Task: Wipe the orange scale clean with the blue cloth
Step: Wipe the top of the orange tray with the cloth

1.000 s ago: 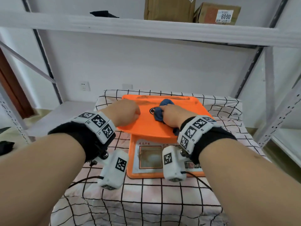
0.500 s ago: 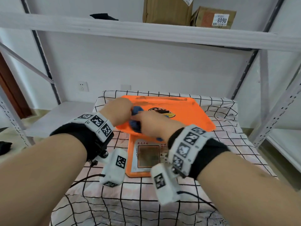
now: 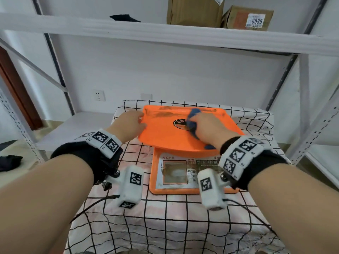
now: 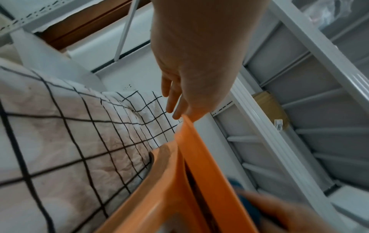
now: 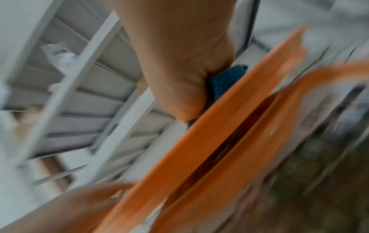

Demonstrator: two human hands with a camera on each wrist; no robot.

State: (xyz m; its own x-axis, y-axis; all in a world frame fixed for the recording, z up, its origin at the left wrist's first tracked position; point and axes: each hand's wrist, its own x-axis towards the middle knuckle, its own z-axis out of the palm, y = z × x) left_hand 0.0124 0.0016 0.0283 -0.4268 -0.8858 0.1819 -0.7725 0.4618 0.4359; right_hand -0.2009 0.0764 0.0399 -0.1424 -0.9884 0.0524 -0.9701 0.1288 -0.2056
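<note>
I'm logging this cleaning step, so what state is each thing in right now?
Scale: upright on the checked tablecloth, display side facing the person.
Scale tray: dark smudges along its far edge.
Blue cloth: bunched, pressed on the tray.
Right hand: grips the cloth.
Left hand: fingers straight, resting on the tray's left edge.
Cardboard boxes: closed, on the shelf above.

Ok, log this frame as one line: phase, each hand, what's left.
phase: wiping tray | right hand: holds blue cloth on orange scale | left hand: steadies tray's left edge | left: dark smears near far rim
</note>
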